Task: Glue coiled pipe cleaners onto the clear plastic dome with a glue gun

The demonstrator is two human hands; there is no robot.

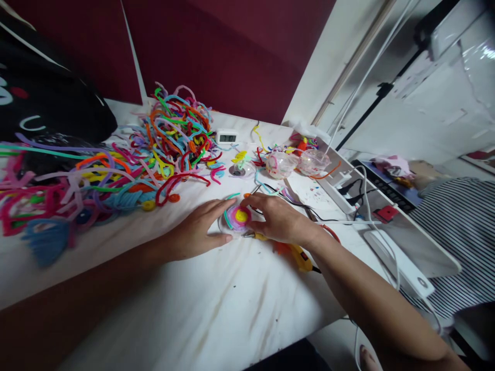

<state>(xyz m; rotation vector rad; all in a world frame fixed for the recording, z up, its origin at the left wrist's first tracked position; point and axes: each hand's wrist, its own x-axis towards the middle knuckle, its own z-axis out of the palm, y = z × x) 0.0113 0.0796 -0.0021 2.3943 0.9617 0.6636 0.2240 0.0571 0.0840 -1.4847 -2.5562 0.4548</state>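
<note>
A flat round coil of fuzzy pipe cleaner [242,216], yellow in the middle with pink and lilac rings, lies in a clear round piece on the table. My left hand [199,229] curves around its left side, thumb at the near edge and fingers at the far edge. Across from it, my right hand [276,216] grips the right side with thumb and fingertips. A short teal strip [228,220] shows along the coil's left edge. Beneath my right wrist lies a yellow glue gun [300,257], its nozzle near the coil.
A large heap of coloured pipe cleaners [178,129] covers the back left. Behind the hands stand a small white digital clock [227,137] and clear plastic balls [281,164]. Cables and a white power strip [400,263] lie right. A person in striped clothing [460,242] is beyond.
</note>
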